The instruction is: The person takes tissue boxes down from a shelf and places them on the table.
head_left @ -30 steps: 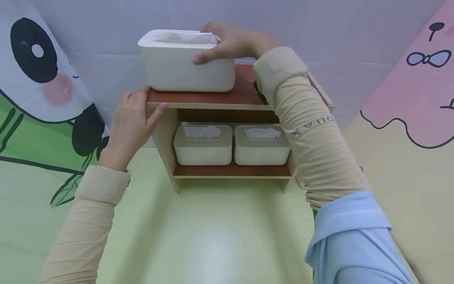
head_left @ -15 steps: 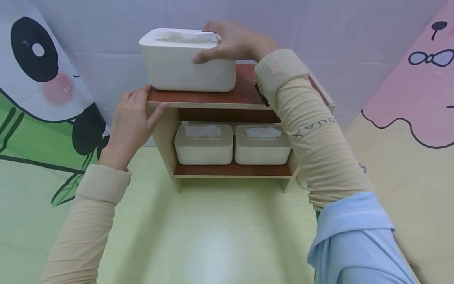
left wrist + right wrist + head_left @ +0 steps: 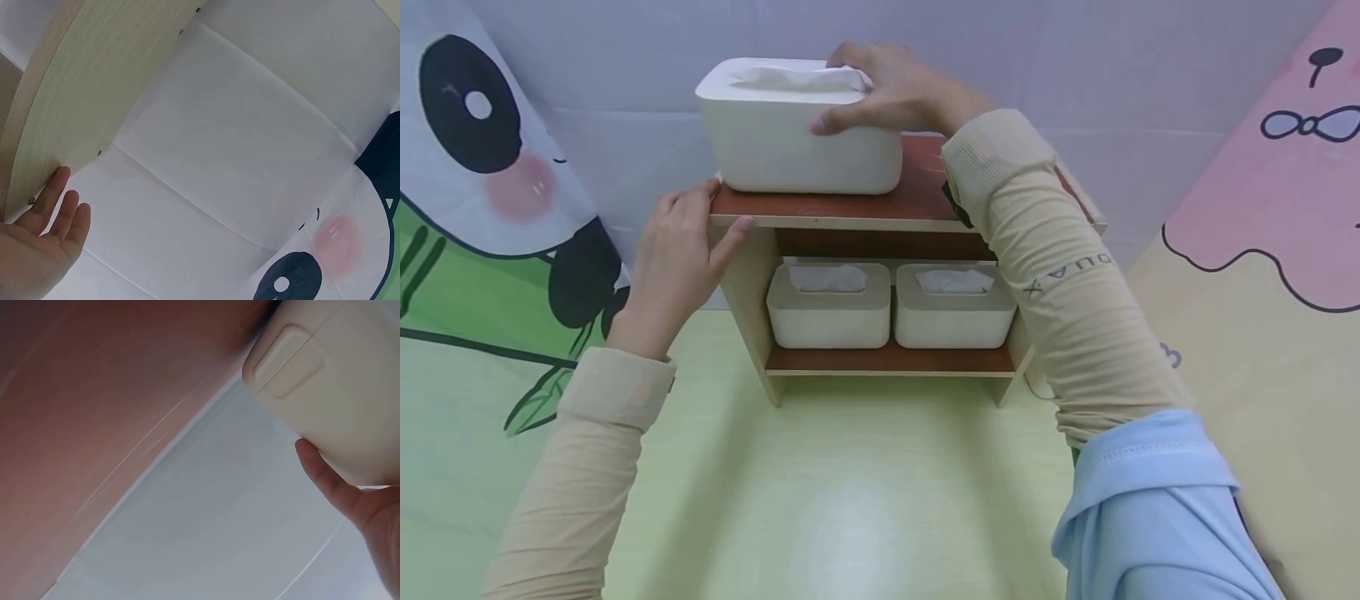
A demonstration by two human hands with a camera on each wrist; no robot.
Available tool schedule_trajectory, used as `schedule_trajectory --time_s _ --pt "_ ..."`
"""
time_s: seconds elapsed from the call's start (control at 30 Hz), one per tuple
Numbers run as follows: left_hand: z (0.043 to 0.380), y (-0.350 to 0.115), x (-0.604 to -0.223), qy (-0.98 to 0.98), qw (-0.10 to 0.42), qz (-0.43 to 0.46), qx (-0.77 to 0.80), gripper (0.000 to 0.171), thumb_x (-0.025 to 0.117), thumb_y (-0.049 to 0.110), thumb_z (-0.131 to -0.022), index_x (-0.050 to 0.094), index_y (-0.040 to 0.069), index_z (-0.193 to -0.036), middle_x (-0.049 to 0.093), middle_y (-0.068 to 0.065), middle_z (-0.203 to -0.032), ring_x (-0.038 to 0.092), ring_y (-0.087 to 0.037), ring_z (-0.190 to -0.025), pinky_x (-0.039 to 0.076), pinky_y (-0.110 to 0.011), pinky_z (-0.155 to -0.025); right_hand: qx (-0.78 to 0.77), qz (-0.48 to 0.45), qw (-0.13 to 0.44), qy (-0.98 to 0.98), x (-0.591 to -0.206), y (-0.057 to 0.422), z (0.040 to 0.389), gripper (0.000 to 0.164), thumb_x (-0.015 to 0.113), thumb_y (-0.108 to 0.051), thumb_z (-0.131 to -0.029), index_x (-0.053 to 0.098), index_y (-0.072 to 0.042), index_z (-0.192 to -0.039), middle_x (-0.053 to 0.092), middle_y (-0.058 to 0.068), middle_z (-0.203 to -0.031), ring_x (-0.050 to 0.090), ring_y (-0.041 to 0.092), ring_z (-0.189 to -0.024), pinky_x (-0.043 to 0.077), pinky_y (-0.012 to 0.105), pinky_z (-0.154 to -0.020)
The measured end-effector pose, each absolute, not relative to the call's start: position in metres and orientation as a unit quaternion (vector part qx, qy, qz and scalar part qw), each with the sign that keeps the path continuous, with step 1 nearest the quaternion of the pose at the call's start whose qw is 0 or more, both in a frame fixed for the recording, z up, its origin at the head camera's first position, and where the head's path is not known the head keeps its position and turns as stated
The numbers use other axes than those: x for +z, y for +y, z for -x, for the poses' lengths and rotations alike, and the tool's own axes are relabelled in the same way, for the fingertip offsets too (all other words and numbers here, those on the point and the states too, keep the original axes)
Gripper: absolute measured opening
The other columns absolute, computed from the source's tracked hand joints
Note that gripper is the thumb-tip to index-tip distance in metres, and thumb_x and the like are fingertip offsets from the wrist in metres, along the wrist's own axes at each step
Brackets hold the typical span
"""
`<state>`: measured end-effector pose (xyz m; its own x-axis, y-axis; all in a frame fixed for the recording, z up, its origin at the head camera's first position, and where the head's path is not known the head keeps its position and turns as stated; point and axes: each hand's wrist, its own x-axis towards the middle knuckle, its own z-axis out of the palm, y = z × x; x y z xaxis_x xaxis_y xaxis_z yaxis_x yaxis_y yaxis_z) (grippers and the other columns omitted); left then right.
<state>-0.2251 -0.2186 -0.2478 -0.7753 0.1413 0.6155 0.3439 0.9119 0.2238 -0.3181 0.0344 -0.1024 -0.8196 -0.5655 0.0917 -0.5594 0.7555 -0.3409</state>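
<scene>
A white tissue box (image 3: 797, 154) with a tissue in its slot stands on the reddish-brown top of a small wooden shelf (image 3: 925, 171), toward the left end. My right hand (image 3: 910, 87) holds its right part from above, thumb on the front and fingers over the back. In the right wrist view, one finger (image 3: 325, 475) lies along the tissue box. My left hand (image 3: 673, 258) rests at the top left corner of the shelf, thumb at the front edge. In the left wrist view its fingers (image 3: 78, 225) are nearly straight, one against the pale side panel (image 3: 94, 81).
Two more tissue boxes, a left one (image 3: 829, 312) and a right one (image 3: 955, 312), stand side by side on the lower board (image 3: 891, 360). A pale wall sheet (image 3: 647, 50) hangs behind the shelf. Cartoon drawings flank it over a light green floor (image 3: 850, 500).
The tissue box and my right hand have shifted very slightly to the right. My left hand stays at the corner of the shelf.
</scene>
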Motion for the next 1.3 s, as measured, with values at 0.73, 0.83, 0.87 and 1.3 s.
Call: schedule_trajectory --time_s 0.73,0.83,0.87,1.3 --pt "0.227 -0.217 -0.247 -0.933 0.293 0.121 -0.169 0.066 0.043 0.049 -0.093 0.036 0.001 -0.138 0.047 -0.020 -0.134 0.041 -0.039 -0.120 0.033 -0.050 -0.101 -0.216 0.290 0.000 0.932 -0.101 0.051 0.314 0.070 0.065 -0.056 -0.073 0.038 -0.032 -0.134 0.044 -0.003 -0.132 0.039 0.010 -0.114 0.034 0.030 -0.097" --pt "0.228 -0.217 -0.247 -0.933 0.293 0.122 -0.170 0.066 0.043 0.049 -0.092 0.036 0.001 -0.137 0.047 -0.020 -0.134 0.041 -0.039 -0.119 0.033 -0.050 -0.101 -0.213 0.290 -0.003 0.933 -0.101 0.054 0.313 0.071 0.065 -0.056 -0.073 0.038 -0.032 -0.134 0.044 -0.003 -0.133 0.039 0.011 -0.114 0.034 0.030 -0.097" --pt "0.228 -0.217 -0.247 -0.932 0.294 0.122 -0.171 0.066 0.043 0.049 -0.092 0.037 0.001 -0.137 0.048 -0.020 -0.133 0.041 -0.039 -0.119 0.033 -0.050 -0.101 -0.212 0.290 -0.004 0.933 -0.102 0.056 0.312 0.071 0.065 -0.056 -0.073 0.037 -0.032 -0.135 0.043 -0.004 -0.134 0.039 0.011 -0.114 0.033 0.031 -0.098" --pt "0.229 -0.216 -0.247 -0.930 0.296 0.130 -0.172 0.065 0.043 0.047 -0.093 0.037 -0.001 -0.136 0.049 -0.022 -0.132 0.043 -0.040 -0.115 0.034 -0.049 -0.098 -0.218 0.277 -0.016 0.936 -0.101 0.080 0.310 0.071 0.064 -0.055 -0.074 0.036 -0.032 -0.136 0.041 -0.004 -0.138 0.038 0.012 -0.117 0.032 0.035 -0.101"
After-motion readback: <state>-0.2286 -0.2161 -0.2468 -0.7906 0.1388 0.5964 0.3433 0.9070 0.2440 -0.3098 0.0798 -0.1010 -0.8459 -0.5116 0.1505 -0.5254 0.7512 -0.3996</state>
